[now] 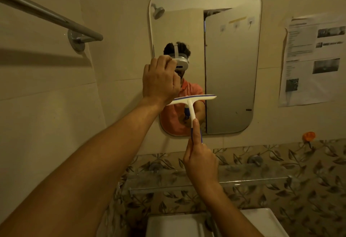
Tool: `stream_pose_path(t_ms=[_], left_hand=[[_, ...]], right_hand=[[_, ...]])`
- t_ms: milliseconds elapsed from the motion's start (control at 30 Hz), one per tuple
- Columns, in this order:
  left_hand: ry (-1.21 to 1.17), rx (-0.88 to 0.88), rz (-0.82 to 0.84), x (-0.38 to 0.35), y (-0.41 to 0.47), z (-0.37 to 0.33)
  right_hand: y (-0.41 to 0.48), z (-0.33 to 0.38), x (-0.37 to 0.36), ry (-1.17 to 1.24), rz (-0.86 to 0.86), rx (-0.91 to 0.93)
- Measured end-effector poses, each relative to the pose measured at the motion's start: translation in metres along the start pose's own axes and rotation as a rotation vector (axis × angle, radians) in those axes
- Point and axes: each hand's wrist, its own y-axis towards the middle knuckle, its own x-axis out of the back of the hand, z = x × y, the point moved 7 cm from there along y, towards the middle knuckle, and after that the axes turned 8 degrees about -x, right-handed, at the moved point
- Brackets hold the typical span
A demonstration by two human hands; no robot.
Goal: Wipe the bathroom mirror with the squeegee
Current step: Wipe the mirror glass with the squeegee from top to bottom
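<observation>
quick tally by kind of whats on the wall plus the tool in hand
mirror: 1
towel bar: 1
paper notice: 1
glass shelf: 1
orange hook: 1
squeegee, held in the right hand: 1
total: 6

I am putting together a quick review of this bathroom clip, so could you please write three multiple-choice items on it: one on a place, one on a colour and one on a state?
1. Where is the paper notice?
A. On the wall right of the mirror
B. On the towel bar
C. On the basin

2. What colour is the blade head of the squeegee?
A. Black
B. White with a blue strip
C. Red

3. What is the right hand doing?
A. Hanging free and open
B. Gripping the squeegee's handle
C. Turning a tap

Answers:
1 A, the sheet hangs on the tiles beside the mirror's right edge.
2 B, the crossbar is white with a blue line along the top.
3 B, the fingers wrap the handle while the left hand is closed in front of the glass.
</observation>
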Motion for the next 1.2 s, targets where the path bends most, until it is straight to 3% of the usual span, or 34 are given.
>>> stream_pose_path(t_ms=[900, 1033, 1200], left_hand=[[-0.073, 0.039, 0.128, -0.015, -0.06, -0.04], [-0.084, 0.063, 0.106, -0.012, -0.065, -0.041], [-0.085, 0.144, 0.108, -0.003, -0.063, -0.043]], right_hand=[[-0.094, -0.093, -0.023, -0.052, 0.239, -0.169], [-0.098, -0.102, 0.004, 0.029, 0.211, -0.148], [-0.058, -0.089, 0.057, 0.058, 0.053, -0.146]])
